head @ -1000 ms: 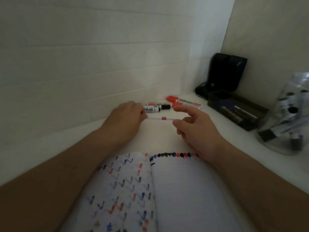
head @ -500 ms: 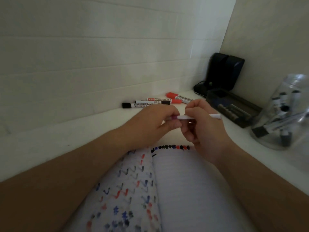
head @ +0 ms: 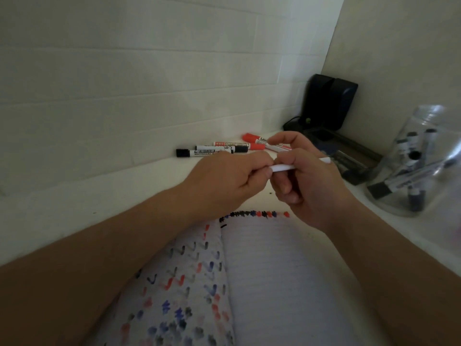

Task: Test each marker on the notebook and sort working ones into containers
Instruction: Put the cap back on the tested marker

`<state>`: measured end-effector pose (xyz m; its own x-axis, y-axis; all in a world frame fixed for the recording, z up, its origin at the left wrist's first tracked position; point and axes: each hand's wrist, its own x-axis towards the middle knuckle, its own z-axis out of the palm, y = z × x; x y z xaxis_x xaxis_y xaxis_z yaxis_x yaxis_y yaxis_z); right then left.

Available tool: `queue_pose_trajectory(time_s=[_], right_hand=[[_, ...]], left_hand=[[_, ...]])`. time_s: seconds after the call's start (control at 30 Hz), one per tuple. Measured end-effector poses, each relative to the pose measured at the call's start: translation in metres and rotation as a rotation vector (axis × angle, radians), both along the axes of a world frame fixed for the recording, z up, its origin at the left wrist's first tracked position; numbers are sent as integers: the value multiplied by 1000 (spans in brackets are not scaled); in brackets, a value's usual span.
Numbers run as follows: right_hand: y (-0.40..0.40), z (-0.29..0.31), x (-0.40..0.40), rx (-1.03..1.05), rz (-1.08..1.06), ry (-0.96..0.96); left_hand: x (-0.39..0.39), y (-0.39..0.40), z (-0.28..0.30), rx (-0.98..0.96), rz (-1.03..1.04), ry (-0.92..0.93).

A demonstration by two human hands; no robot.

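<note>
A white wall (head: pixel 149 78) of wide horizontal panels runs along the far edge of the white tabletop (head: pixel 74 211). It meets a plain beige wall (head: pixel 404 46) at a corner on the right. The light is dim and even.

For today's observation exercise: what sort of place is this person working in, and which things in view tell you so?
Probably a desk corner at home or in an office: an open lined notebook on a white desk, whiteboard markers by the wall, and a dark speaker behind.
</note>
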<state>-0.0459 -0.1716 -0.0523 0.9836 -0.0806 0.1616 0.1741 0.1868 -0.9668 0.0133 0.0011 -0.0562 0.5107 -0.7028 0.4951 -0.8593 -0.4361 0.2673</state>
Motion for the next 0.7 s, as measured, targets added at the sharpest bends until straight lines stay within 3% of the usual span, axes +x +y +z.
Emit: queue_pose_trajectory(time_s=[0.37, 0.53, 0.63, 0.7], right_hand=[[-4, 4, -2, -25, 42, -9], [-12, 11, -5, 25, 29, 45], [-3, 7, -9, -28, 95, 89], [13, 0, -11, -178, 87, 123]], left_hand=[[3, 5, -1, -54, -96, 301], [22, 23, 6, -39, 7, 611], [39, 42, 6, 113, 26, 722], [41, 45, 2, 264, 48, 674]])
